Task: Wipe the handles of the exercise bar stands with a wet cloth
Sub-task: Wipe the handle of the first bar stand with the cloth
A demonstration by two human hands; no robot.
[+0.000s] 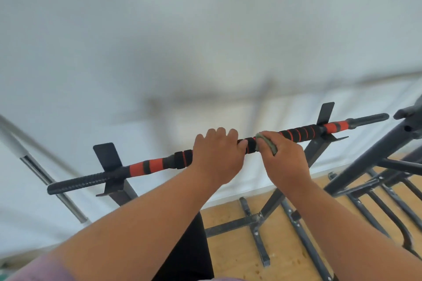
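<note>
Stretching from eight o'clock toward two o'clock across the middle of the view, the exercise bar (157, 165) lies in the cradles of two dark metal stands. Its ends are black and ribbed, and its foam handles carry red and black bands, partly spiral-wrapped on the right stretch. The left stand (114, 178) holds it near the eight o'clock end with an upright flat plate behind the bar; the right stand (319, 141) does the same toward two o'clock, and its legs spread over the wooden floor (235, 255) below.

At the centre, the left hand (217, 157) comes over the top of the bar with fingers curled round the foam, knuckles up, forearm reaching in from seven o'clock. Just beside it, almost touching, the right hand (285, 162) clamps a folded grey-green cloth (267, 143) against the handle, the cloth wrapped over the foam under the fingers, forearm entering from five o'clock.

More dark frame tubes (374, 166) stand and lie at three to four o'clock. A white wall (205, 29) fills the background. No writing or brand can be read anywhere.
</note>
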